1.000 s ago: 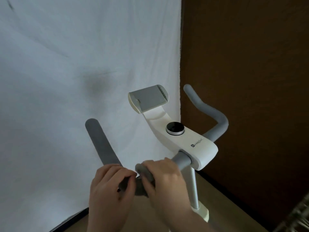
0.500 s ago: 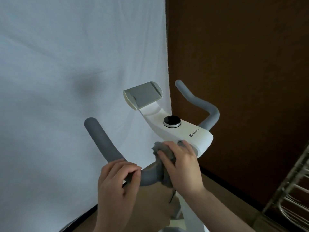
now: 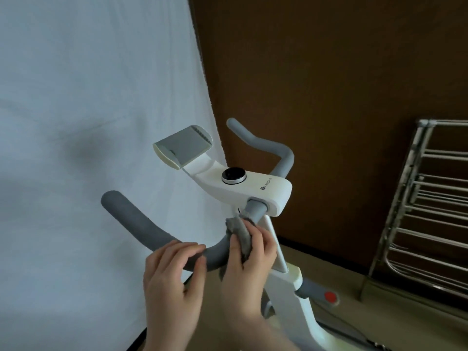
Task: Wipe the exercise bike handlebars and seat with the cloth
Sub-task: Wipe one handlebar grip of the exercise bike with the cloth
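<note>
White sheet (image 3: 88,122) hangs behind on the left, and a brown wall (image 3: 329,72) stands on the right. Close to the camera is the gray left handlebar (image 3: 141,224) of the exercise bike (image 3: 286,287). It curves up toward the sheet and bends back down to the white console (image 3: 258,191). The gray cloth (image 3: 240,233) is wrapped on this bar, just below the spot where the bar goes into the console. The right hand (image 3: 249,259) has its grip curled round the cloth and the bar, with the thumb on the near side. The left hand (image 3: 172,272) holds the same bar at the low bend, just beside the right hand. Its fingers curl over the top of the bar and its thumb comes up from below. On the console sits a round black knob (image 3: 233,175) with a silver ring. A gray holder (image 3: 182,146) tilts up in front of it. The right handlebar (image 3: 273,148) rises on the far side by the brown wall. Lower down, the white frame has a red button (image 3: 330,297). A metal rack (image 3: 425,211) stands on the tan floor (image 3: 342,269) at the right. I cannot see the seat.
</note>
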